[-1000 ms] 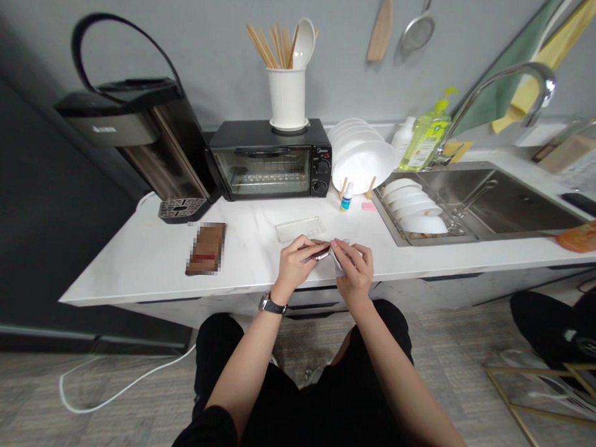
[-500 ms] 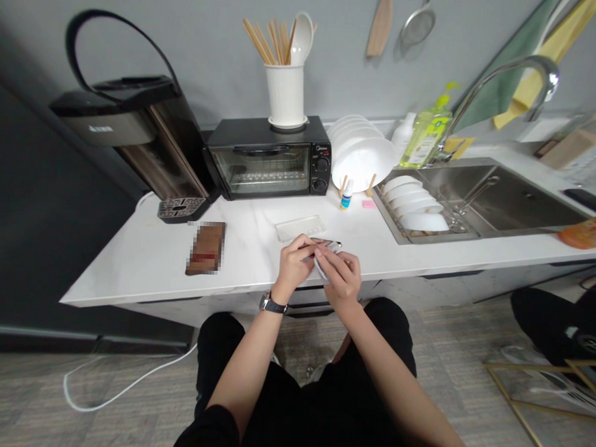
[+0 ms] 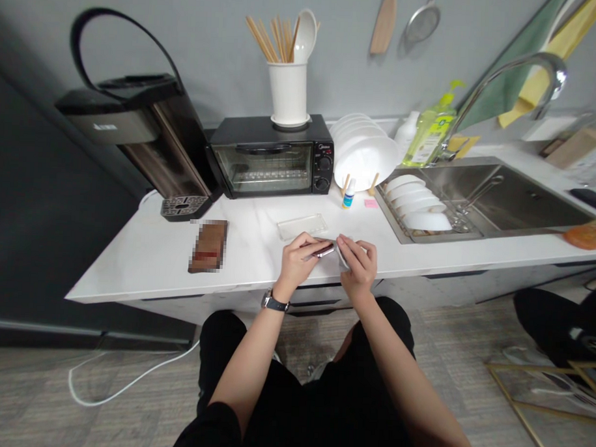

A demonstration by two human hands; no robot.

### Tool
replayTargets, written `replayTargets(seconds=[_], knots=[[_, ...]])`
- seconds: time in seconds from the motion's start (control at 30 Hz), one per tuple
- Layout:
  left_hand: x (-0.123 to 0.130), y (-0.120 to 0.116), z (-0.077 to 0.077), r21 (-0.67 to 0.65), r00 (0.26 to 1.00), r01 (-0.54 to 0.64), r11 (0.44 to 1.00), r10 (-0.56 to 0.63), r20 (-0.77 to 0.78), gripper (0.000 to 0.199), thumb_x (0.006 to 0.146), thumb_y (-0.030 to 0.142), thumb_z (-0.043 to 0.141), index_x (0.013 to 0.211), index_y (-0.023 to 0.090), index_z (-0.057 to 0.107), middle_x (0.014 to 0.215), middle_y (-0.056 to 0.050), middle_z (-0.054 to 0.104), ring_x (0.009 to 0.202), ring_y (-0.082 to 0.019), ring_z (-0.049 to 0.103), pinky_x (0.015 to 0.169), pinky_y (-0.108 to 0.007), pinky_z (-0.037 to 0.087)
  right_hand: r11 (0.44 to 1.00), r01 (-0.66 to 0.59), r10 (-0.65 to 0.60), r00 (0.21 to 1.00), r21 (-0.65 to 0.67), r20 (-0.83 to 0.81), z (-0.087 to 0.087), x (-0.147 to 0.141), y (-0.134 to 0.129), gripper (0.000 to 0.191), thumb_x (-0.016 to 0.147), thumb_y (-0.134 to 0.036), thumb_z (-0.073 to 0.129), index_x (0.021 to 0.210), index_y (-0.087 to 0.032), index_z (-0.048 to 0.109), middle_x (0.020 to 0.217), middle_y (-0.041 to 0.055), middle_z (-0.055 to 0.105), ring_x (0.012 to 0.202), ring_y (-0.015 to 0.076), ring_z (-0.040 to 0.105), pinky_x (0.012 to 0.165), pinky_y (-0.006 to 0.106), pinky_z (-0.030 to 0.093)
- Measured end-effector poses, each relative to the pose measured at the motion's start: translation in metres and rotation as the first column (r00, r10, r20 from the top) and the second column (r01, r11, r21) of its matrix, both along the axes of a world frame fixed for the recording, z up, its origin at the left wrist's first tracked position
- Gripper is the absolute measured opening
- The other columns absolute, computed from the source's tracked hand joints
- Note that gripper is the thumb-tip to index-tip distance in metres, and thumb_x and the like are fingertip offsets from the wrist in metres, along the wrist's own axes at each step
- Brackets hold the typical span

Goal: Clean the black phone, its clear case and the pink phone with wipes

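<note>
In the head view my left hand (image 3: 299,259) grips a phone (image 3: 325,250), a thin dark slab with a shiny silver edge. Most of it is hidden by my fingers. My right hand (image 3: 359,268) pinches a small grey cloth (image 3: 343,254) just to the right of the phone. Both hands are over the counter's front edge. Behind them a clear phone case (image 3: 302,227) lies flat on the white counter (image 3: 258,248). Farther back stand a small spray bottle (image 3: 348,196) with a blue label and a pink sticky note (image 3: 371,204).
A toaster oven (image 3: 273,161) backs the counter, with a utensil holder (image 3: 288,93) on top. Left are a water dispenser (image 3: 178,147) and a blurred brown item (image 3: 208,246). Right are plates (image 3: 366,161) and a sink (image 3: 524,199) with bowls. A person's dark-clothed leg (image 3: 544,317) shows at right.
My right hand has moved right with the cloth, away from my left hand. More of the phone's silver edge now shows in my left hand.
</note>
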State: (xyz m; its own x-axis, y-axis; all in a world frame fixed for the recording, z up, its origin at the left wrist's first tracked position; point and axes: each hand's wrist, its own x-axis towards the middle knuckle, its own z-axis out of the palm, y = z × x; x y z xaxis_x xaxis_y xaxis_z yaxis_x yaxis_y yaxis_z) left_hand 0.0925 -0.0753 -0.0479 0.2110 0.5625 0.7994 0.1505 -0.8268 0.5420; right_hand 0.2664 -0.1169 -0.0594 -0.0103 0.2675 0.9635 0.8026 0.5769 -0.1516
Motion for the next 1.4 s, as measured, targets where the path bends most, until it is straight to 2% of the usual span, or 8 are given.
replayTargets(seconds=[0.1, 0.23, 0.4, 0.5, 0.77, 1.03, 1.27, 1.4], knots=[[0.001, -0.001, 0.002, 0.005, 1.000, -0.008, 1.000, 0.008, 0.016, 0.028, 0.097, 0.016, 0.073, 0.121, 0.028, 0.080, 0.098, -0.002, 0.072, 0.096, -0.013, 0.076, 0.086, -0.026, 0.064, 1.000, 0.010, -0.010, 1.000, -0.008, -0.009, 0.005, 0.000, -0.001, 0.066, 0.099, 0.001, 0.042, 0.156, -0.029, 0.056, 0.127, 0.0112, 0.079, 0.109, 0.0247, 0.073, 0.085, 0.042, 0.059], [0.001, -0.001, 0.003, 0.014, 1.000, -0.009, 1.000, 0.009, 0.021, 0.026, 0.096, 0.017, 0.074, 0.119, 0.027, 0.080, 0.097, -0.002, 0.072, 0.094, -0.013, 0.076, 0.084, -0.025, 0.064, 0.998, 0.065, -0.064, 0.997, 0.006, -0.030, 0.008, -0.011, -0.005, 0.058, 0.102, -0.003, 0.048, 0.152, -0.029, 0.060, 0.126, 0.0109, 0.080, 0.106, 0.0239, 0.072, 0.084, 0.040, 0.059], [0.000, -0.001, 0.000, -0.018, 1.000, -0.022, 1.000, 0.022, -0.018, 0.022, 0.099, 0.012, 0.064, 0.107, 0.023, 0.082, 0.096, -0.003, 0.071, 0.096, -0.015, 0.076, 0.081, -0.026, 0.064, 0.999, 0.022, -0.024, 0.998, 0.036, 0.060, -0.001, -0.027, -0.011, 0.053, 0.103, -0.009, 0.057, 0.152, -0.030, 0.060, 0.123, 0.0087, 0.081, 0.092, 0.0217, 0.070, 0.078, 0.038, 0.059], [-0.001, -0.002, -0.002, -0.083, 1.000, 0.016, 0.996, -0.016, 0.001, 0.024, 0.102, 0.014, 0.061, 0.112, 0.024, 0.081, 0.099, -0.004, 0.073, 0.102, -0.018, 0.077, 0.085, -0.031, 0.065, 0.999, 0.033, -0.032, 0.994, 0.000, 0.101, -0.007, -0.031, -0.012, 0.048, 0.103, -0.011, 0.059, 0.146, -0.031, 0.065, 0.123, 0.0069, 0.081, 0.089, 0.0215, 0.069, 0.077, 0.038, 0.061], [-0.002, -0.002, 0.001, -0.032, 0.999, -0.038, 0.999, 0.038, -0.030, 0.025, 0.098, 0.011, 0.064, 0.110, 0.024, 0.082, 0.097, -0.003, 0.073, 0.096, -0.015, 0.076, 0.084, -0.028, 0.064, 0.998, -0.031, 0.022, 0.988, 0.060, 0.150, -0.006, -0.010, -0.001, 0.051, 0.104, -0.010, 0.054, 0.151, -0.029, 0.062, 0.123, 0.0079, 0.082, 0.094, 0.0211, 0.071, 0.077, 0.037, 0.059], [-0.001, -0.002, 0.004, -0.008, 1.000, -0.002, 1.000, 0.002, 0.006, 0.028, 0.097, 0.016, 0.072, 0.121, 0.027, 0.081, 0.099, -0.003, 0.073, 0.096, -0.013, 0.076, 0.085, -0.026, 0.063, 0.998, 0.060, -0.060, 0.998, 0.008, 0.024, -0.005, 0.008, 0.010, 0.045, 0.103, -0.012, 0.051, 0.142, -0.027, 0.068, 0.121, 0.0108, 0.081, 0.100, 0.0232, 0.072, 0.084, 0.042, 0.056], [-0.001, -0.002, 0.003, -0.052, 0.999, -0.033, 0.998, 0.033, 0.000, 0.020, 0.098, 0.016, 0.070, 0.110, 0.025, 0.083, 0.095, -0.003, 0.073, 0.090, -0.014, 0.075, 0.079, -0.025, 0.063, 0.998, 0.050, -0.050, 0.999, 0.039, -0.004, 0.004, -0.022, -0.004, 0.053, 0.103, -0.008, 0.050, 0.149, -0.031, 0.063, 0.121, 0.0080, 0.082, 0.094, 0.0224, 0.070, 0.080, 0.040, 0.056], [-0.003, -0.004, -0.001, -0.131, 1.000, 0.009, 0.991, -0.008, 0.005, 0.023, 0.101, 0.017, 0.064, 0.114, 0.025, 0.081, 0.104, -0.004, 0.075, 0.101, -0.019, 0.077, 0.086, -0.033, 0.066, 0.998, -0.007, 0.005, 0.999, 0.064, 0.037, 0.003, -0.041, -0.008, 0.045, 0.102, -0.011, 0.060, 0.143, -0.030, 0.068, 0.119, 0.0065, 0.083, 0.089, 0.0205, 0.069, 0.077, 0.037, 0.056]])
